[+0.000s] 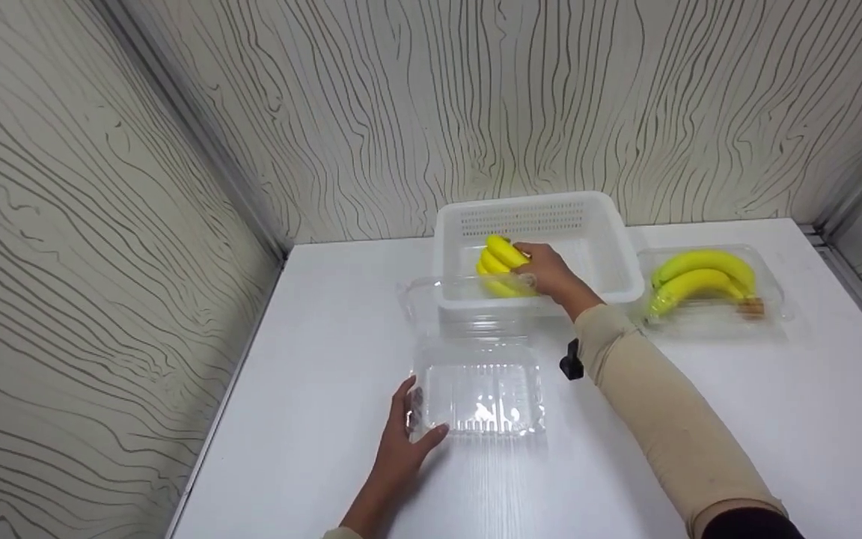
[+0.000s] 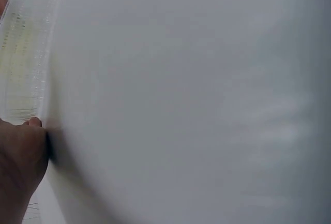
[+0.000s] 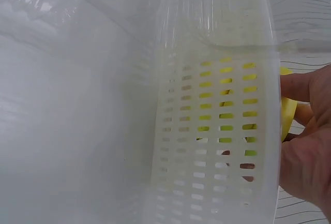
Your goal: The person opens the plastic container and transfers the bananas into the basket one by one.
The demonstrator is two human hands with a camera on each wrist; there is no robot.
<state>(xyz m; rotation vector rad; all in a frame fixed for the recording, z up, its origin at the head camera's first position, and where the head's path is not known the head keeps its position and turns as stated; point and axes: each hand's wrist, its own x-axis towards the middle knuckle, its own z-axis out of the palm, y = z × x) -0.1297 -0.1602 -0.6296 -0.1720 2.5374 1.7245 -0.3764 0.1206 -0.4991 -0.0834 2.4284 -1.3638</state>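
Observation:
My right hand [image 1: 551, 273] reaches into a white slotted plastic basket [image 1: 536, 201] and grips a bunch of yellow bananas [image 1: 504, 258]. Through the basket's slots in the right wrist view, the bananas [image 3: 288, 111] show yellow, with some green low down. An opened clear plastic clamshell box [image 1: 480, 393] lies on the table before the basket. Its lid [image 1: 468, 299] stands up against the basket's front. At the box's near left corner, my left hand [image 1: 405, 442] holds it, thumb at the front edge and fingers along the side.
Right of the basket, another clear clamshell [image 1: 779, 311] contains bananas [image 1: 708, 269]. A small black piece [image 1: 572, 361] sits beside my right sleeve [image 1: 670, 404]. Patterned wall panels [image 1: 521, 97] enclose the white table [image 1: 304, 337] at the back and sides.

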